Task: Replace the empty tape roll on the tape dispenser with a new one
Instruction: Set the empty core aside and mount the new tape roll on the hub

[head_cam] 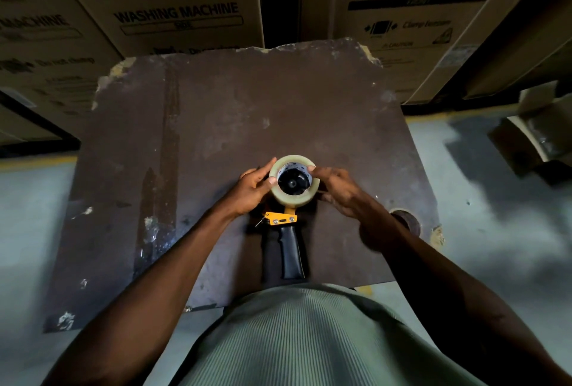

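Both hands hold a clear tape roll point(294, 181) on a yellow tape dispenser point(283, 230) | left hand point(252, 189), right hand point(335, 189) | worn brown table point(216, 125) | empty core point(405, 220) near right edge

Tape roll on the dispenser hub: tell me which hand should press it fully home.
Left, probably. The left hand already has its thumb on the tape roll beside the hub, while the right hand only touches the far edge.

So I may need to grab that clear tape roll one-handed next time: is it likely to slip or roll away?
The tape roll looks glossy, so probably a bit slippery; both hands grip its rim. Being round, it would likely roll if set on edge on the table. It looks full, so probably fairly heavy.
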Demonstrator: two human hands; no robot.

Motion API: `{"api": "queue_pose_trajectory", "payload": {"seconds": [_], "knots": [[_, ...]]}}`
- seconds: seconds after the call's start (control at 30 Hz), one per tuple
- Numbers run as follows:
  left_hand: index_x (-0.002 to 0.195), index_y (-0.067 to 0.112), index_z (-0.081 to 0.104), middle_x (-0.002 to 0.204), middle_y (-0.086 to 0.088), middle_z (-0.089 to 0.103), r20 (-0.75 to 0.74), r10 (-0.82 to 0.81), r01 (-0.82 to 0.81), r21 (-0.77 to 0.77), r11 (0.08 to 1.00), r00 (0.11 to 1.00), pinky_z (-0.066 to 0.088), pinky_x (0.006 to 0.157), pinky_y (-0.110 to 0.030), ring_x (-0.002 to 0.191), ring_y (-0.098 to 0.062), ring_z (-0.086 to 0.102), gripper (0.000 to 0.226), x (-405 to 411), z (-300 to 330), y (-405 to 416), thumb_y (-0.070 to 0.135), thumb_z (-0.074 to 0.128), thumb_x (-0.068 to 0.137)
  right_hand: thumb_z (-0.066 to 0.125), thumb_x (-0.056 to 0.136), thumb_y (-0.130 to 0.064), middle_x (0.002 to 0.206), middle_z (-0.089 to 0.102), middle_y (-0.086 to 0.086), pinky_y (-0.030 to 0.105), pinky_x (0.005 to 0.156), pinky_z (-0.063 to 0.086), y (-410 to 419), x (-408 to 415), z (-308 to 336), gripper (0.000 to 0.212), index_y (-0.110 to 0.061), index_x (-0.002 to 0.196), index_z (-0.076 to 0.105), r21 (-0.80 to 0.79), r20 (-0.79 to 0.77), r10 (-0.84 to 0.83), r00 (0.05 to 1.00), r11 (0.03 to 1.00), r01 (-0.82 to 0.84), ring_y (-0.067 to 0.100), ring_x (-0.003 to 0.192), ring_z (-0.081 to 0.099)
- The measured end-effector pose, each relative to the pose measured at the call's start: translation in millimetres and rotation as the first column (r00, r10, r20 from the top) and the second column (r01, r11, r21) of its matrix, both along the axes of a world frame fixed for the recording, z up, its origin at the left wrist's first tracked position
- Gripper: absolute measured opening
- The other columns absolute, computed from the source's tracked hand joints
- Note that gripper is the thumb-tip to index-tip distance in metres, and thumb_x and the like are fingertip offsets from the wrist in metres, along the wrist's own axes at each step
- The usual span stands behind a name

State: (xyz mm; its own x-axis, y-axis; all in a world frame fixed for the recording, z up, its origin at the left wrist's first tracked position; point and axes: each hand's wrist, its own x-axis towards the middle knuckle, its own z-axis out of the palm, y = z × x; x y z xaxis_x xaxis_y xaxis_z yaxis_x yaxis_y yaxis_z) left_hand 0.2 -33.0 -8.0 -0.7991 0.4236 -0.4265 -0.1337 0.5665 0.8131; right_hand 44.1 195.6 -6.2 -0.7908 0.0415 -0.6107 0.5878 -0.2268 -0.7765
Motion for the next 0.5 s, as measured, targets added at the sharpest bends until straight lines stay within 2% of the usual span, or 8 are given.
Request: {"api": "queue_pose_trajectory", "payload": {"seconds": [0.1, 0.17, 0.27, 0.37, 0.43, 0.5], "knots": [[0.153, 0.026, 0.032, 0.14, -0.018, 0.051, 0.007, -0.012, 0.012, 0.019, 1.0, 1.0, 0.033, 0.119, -0.043, 0.134, -0.025, 0.049, 0.053, 0, -3, 0, 0.027, 0.05, 0.103, 0.069, 0.096, -0.026, 0.105, 0.07, 0.02, 0.053, 0.099, 0.053, 1, 3, -2, 0.023, -0.005, 0.104, 0.068, -0.006, -0.024, 0.016, 1.0, 1.0, -0.016, 0.032, 0.099, 0.067], [0.153, 0.028, 0.032, 0.142, -0.015, 0.05, 0.009, -0.002, 0.002, 0.026, 1.0, 1.0, 0.032, 0.12, -0.044, 0.136, -0.023, 0.048, 0.052, 0, -8, 1, 0.025, 0.048, 0.103, 0.069, 0.097, -0.027, 0.105, 0.068, 0.021, 0.051, 0.095, 0.051, -1, 4, -1, 0.021, -0.006, 0.099, 0.068, 0.005, -0.031, 0.024, 0.999, 1.0, -0.024, 0.032, 0.099, 0.064], [0.151, 0.037, 0.034, 0.134, -0.014, 0.049, -0.001, 0.042, -0.042, -0.001, 0.999, 0.999, 0.035, 0.118, -0.043, 0.132, -0.024, 0.05, 0.05, 1, -14, 0, 0.028, 0.047, 0.103, 0.068, 0.097, -0.028, 0.104, 0.067, 0.02, 0.047, 0.088, 0.044, -4, 6, 1, 0.021, -0.007, 0.1, 0.071, 0.022, -0.018, 0.014, 1.0, 1.0, -0.014, 0.031, 0.098, 0.061], [0.149, 0.041, 0.036, 0.126, -0.012, 0.051, -0.052, 0.079, -0.081, -0.038, 0.996, 0.996, 0.036, 0.116, -0.041, 0.129, -0.026, 0.049, 0.048, 2, -17, 3, 0.035, 0.045, 0.102, 0.069, 0.096, -0.031, 0.102, 0.067, 0.021, 0.047, 0.086, 0.043, -6, 4, 2, 0.025, -0.006, 0.098, 0.073, 0.04, 0.0, -0.016, 1.0, 0.999, 0.016, 0.032, 0.095, 0.06], [0.15, 0.041, 0.036, 0.133, -0.013, 0.052, -0.078, 0.076, -0.082, -0.065, 0.995, 0.994, 0.034, 0.116, -0.043, 0.133, -0.028, 0.044, 0.051, 3, -17, 6, 0.042, 0.04, 0.099, 0.068, 0.096, -0.033, 0.102, 0.067, 0.02, 0.05, 0.092, 0.05, -7, 1, 2, 0.038, 0.003, 0.108, 0.071, 0.053, 0.019, -0.024, 1.0, 0.998, 0.023, 0.031, 0.095, 0.06], [0.15, 0.045, 0.032, 0.149, -0.007, 0.046, -0.075, 0.054, -0.063, -0.117, 0.991, 0.996, 0.029, 0.119, -0.047, 0.141, -0.024, 0.034, 0.056, 4, -17, 7, 0.052, 0.032, 0.095, 0.068, 0.096, -0.035, 0.1, 0.068, 0.02, 0.057, 0.101, 0.051, -7, -2, 1, 0.044, 0.005, 0.113, 0.069, 0.073, 0.045, -0.039, 0.998, 0.997, 0.036, 0.03, 0.093, 0.062]]}}
